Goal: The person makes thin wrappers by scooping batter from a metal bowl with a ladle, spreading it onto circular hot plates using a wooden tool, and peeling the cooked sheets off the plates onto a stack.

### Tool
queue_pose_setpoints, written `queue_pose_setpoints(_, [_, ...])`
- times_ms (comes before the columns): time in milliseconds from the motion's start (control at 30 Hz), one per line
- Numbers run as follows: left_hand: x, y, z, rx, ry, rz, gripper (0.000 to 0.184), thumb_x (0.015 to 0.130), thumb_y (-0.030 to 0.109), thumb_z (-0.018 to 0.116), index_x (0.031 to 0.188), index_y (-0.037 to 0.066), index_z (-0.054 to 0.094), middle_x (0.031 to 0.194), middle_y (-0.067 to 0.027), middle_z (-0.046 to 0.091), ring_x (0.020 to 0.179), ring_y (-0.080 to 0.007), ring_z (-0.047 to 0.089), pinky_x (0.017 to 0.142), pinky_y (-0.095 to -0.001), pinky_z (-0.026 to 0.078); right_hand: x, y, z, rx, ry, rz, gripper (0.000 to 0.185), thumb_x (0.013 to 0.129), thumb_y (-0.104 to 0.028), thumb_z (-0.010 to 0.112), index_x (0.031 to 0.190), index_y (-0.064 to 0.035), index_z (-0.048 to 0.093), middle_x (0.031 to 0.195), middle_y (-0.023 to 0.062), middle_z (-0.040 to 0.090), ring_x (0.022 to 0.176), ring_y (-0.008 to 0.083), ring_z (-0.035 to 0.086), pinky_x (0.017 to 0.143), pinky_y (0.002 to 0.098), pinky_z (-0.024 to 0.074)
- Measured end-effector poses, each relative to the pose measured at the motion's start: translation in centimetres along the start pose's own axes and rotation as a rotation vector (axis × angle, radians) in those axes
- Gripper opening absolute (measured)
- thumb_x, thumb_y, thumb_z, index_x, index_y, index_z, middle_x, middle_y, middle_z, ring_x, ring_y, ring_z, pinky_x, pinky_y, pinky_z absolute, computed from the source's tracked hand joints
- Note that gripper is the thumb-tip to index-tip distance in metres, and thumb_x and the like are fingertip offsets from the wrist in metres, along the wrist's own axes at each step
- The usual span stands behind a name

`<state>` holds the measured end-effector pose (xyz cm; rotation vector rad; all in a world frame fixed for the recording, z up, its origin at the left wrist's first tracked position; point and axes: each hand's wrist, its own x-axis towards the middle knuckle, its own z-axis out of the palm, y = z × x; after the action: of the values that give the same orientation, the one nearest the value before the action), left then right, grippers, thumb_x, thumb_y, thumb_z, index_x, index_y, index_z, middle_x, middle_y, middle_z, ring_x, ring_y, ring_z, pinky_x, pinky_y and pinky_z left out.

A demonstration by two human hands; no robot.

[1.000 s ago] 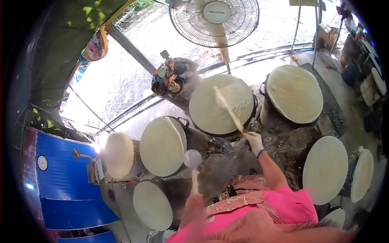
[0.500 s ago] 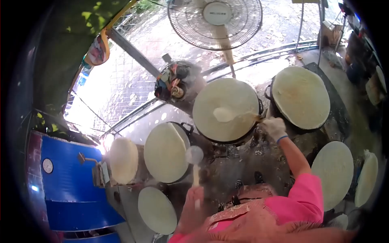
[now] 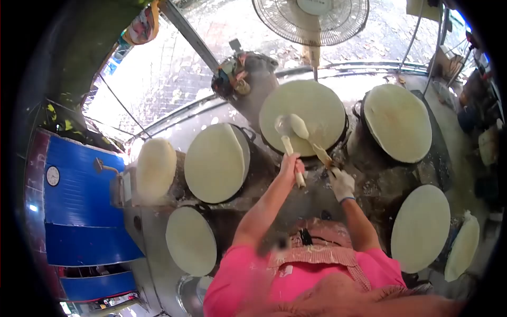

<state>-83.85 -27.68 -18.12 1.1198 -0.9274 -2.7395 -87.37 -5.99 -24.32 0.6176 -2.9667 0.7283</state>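
Note:
My left hand [image 3: 291, 165] is bare and wrapped round the pale handle of a round-headed ladle [image 3: 283, 124]. A white glove covers my right hand [image 3: 342, 185], closed on the wooden handle of a spatula [image 3: 320, 154] with a whitish, oval blade. Both tool heads meet over the middle round griddle [image 3: 309, 98], which is covered with a smooth pale layer. From this view I cannot tell whether they touch each other or the layer.
Pale round sheets lie on griddles to the left [image 3: 215, 164] and right [image 3: 398, 124], with more around me. A standing fan [image 3: 311, 21] is beyond the middle griddle. A cluttered bin-like container [image 3: 245, 79] stands left of it, and a blue panel [image 3: 84, 201] at far left.
My left hand has brought the ladle up and right, from low near the left griddle to over the middle one. My right hand has come lower and slightly left with the spatula. The view has shifted.

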Motion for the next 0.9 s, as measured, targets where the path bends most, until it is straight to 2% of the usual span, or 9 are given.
queue_pose_setpoints(67, [-2.7, 0.4, -1.5, -0.082, -0.161, -0.104, 0.014, 0.088, 0.014, 0.051, 0.088, 0.014, 0.037, 0.055, 0.0008, 0.036, 0.039, -0.0093, 0.035, 0.035, -0.0238, 0.029, -0.3, -1.7, -1.4, 0.131, 0.039, 0.025, 0.019, 0.083, -0.033, 0.062, 0.082, -0.0148, 0.067, 0.072, 0.014, 0.063, 0.069, 0.0337, 0.061, 0.062, 0.042, 0.0483])
queue_pose_setpoints(133, [-10.3, 1.6, -3.7, 0.094, -0.25, 0.076, 0.014, 0.094, 0.023, 0.05, 0.081, 0.019, 0.046, 0.049, 0.0045, 0.032, 0.036, -0.0086, 0.035, 0.032, -0.0226, 0.027, -2.2, -1.1, -3.5, 0.097, 0.111, -0.07, 0.016, 0.079, -0.028, 0.067, 0.083, -0.0124, 0.068, 0.073, 0.0122, 0.063, 0.066, 0.0328, 0.061, 0.061, 0.0408, 0.0482])
queue_pose_setpoints(167, [-13.2, 1.9, -2.8, 0.055, 0.092, -0.085, 0.02, 0.095, 0.026, 0.049, 0.075, 0.021, 0.044, 0.049, 0.0047, 0.031, 0.034, -0.0065, 0.029, 0.03, -0.021, 0.024, -2.9, -0.5, -3.8, 0.095, 0.191, -0.151, 0.016, 0.078, -0.026, 0.069, 0.083, -0.0108, 0.068, 0.073, 0.0112, 0.063, 0.065, 0.0324, 0.06, 0.06, 0.0405, 0.0481])
queue_pose_setpoints(333, [-13.0, 0.6, -7.5, -0.239, -0.135, -0.541, 0.026, 0.093, 0.028, 0.055, 0.075, 0.014, 0.041, 0.053, 0.0053, 0.032, 0.036, -0.0032, 0.028, 0.03, -0.0188, 0.025, -6.3, -0.7, -1.6, 0.13, 0.221, -0.12, 0.028, 0.076, -0.023, 0.071, 0.1, -0.0088, 0.067, 0.081, 0.0117, 0.066, 0.066, 0.03, 0.063, 0.058, 0.0382, 0.0496])
queue_pose_setpoints(467, [-14.5, 0.4, -5.0, -0.438, -0.102, -0.608, 0.029, 0.094, 0.025, 0.053, 0.071, 0.013, 0.04, 0.053, 0.0048, 0.032, 0.036, -0.0046, 0.03, 0.029, -0.0204, 0.026, -8.3, -0.9, -2.4, 0.454, 0.198, 0.047, 0.043, 0.075, -0.017, 0.073, 0.116, -0.0091, 0.061, 0.089, 0.0141, 0.068, 0.081, 0.0271, 0.067, 0.07, 0.0346, 0.0528])
queue_pose_setpoints(500, [-14.0, -0.9, -6.7, -0.651, -0.194, -0.701, 0.026, 0.097, 0.018, 0.047, 0.122, 0.017, 0.052, 0.06, 0.0019, 0.034, 0.037, -0.005, 0.029, 0.028, -0.0198, 0.027, -8.5, -0.5, -2.6, 0.512, 0.18, 0.101, 0.044, 0.075, -0.019, 0.073, 0.116, -0.0097, 0.061, 0.089, 0.0145, 0.068, 0.083, 0.0267, 0.068, 0.072, 0.0352, 0.0529])
queue_pose_setpoints(533, [-14.3, -1.5, -6.7, -0.707, -0.146, -0.743, 0.03, 0.098, 0.02, 0.044, 0.127, 0.02, 0.05, 0.06, 0.0014, 0.033, 0.037, -0.0061, 0.03, 0.028, -0.0208, 0.027, -8.8, -0.2, -3.3, 0.434, 0.079, 0.169, 0.044, 0.075, -0.025, 0.072, 0.115, -0.0105, 0.062, 0.09, 0.0154, 0.068, 0.084, 0.0281, 0.067, 0.074, 0.0365, 0.0527])
queue_pose_setpoints(667, [-14.0, -3.3, -5.3, -0.749, -0.309, -0.793, 0.037, 0.099, 0.019, 0.041, 0.136, 0.018, 0.042, 0.06, 0.0002, 0.035, 0.039, -0.0072, 0.034, 0.031, -0.022, 0.031, -7.1, 2.4, -6.7, 0.145, -0.215, 0.357, 0.038, 0.076, -0.046, 0.065, 0.091, -0.0109, 0.064, 0.083, 0.0163, 0.066, 0.08, 0.0339, 0.064, 0.071, 0.0421, 0.0514])
queue_pose_setpoints(900, [-11.4, -5.1, -3.3, -0.623, -0.277, -0.922, 0.032, 0.099, 0.018, 0.042, 0.131, 0.016, 0.046, 0.062, 0.0001, 0.036, 0.039, -0.0056, 0.034, 0.032, -0.0199, 0.031, 1.5, 9.3, -6.9, -0.062, 0.173, 0.261, 0.026, 0.076, -0.035, 0.067, 0.083, -0.011, 0.062, 0.081, 0.0142, 0.063, 0.071, 0.0337, 0.064, 0.064, 0.0442, 0.051])
